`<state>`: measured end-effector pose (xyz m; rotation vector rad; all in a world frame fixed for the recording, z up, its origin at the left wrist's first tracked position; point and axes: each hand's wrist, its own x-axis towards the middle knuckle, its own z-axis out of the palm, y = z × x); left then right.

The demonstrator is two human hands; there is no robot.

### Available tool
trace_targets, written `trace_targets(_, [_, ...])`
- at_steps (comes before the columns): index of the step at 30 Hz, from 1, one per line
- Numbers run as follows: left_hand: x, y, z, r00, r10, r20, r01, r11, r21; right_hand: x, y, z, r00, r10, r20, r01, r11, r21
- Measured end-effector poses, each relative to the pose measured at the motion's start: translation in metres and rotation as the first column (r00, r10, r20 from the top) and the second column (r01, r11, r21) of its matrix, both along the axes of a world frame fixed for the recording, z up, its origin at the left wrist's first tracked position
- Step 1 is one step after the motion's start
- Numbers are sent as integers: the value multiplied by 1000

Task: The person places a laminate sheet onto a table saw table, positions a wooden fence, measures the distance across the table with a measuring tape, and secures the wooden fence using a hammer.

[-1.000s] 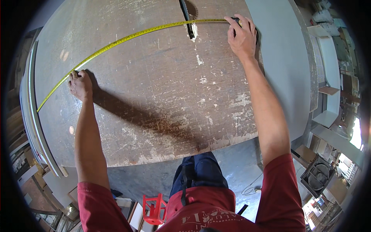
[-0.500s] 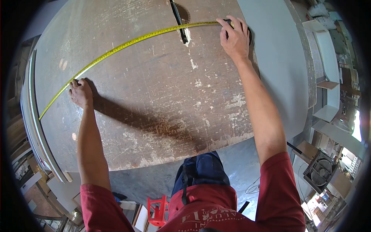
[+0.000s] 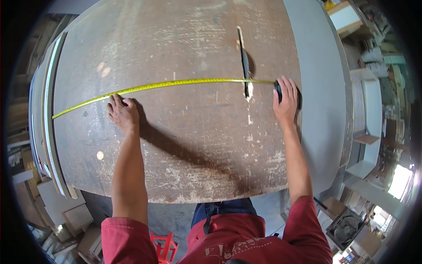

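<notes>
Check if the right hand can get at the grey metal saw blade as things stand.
Likely yes: only brown wooden tabletop and yellow measuring tape show between the right hand and saw blade, though that hand holds the black tape-measure case.

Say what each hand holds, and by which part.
Right hand: tape measure, by its black case. Left hand: at the yellow strip; any hold cannot be told.

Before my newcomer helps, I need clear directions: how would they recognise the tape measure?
On the big, worn brown tabletop, find the saw blade in its slot. Crossing that slot, the tape measure stretches from pale strips at the left to its dark case in the right hand. Unlike those strips, its ribbon is bright yellow.
</notes>
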<state>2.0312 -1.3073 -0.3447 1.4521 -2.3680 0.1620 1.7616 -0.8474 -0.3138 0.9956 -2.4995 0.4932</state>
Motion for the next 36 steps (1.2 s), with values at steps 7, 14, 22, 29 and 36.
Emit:
trace_targets(7, [10, -7, 7, 996, 66, -67, -62, 996, 63, 24, -67, 7, 996, 66, 57, -68, 997, 26])
trace_targets(14, [-5, 2, 20, 984, 129, -123, -112, 984, 138, 42, -98, 12, 995, 91, 47, -92, 995, 23])
trace_targets(22, [5, -1, 29, 986, 135, -99, -112, 970, 215, 132, -355, 42, 837, 473, 275, -391, 869, -304])
trace_targets(29, [7, -6, 30, 980, 138, -142, -83, 936, 342, 193, -571, 41, 685, 545, 483, -627, 779, 10])
trace_targets(36, [11, -15, 26, 986, 23, -166, 57, 886, 460, 223, -614, 54, 784, 205, 585, -493, 778, 389])
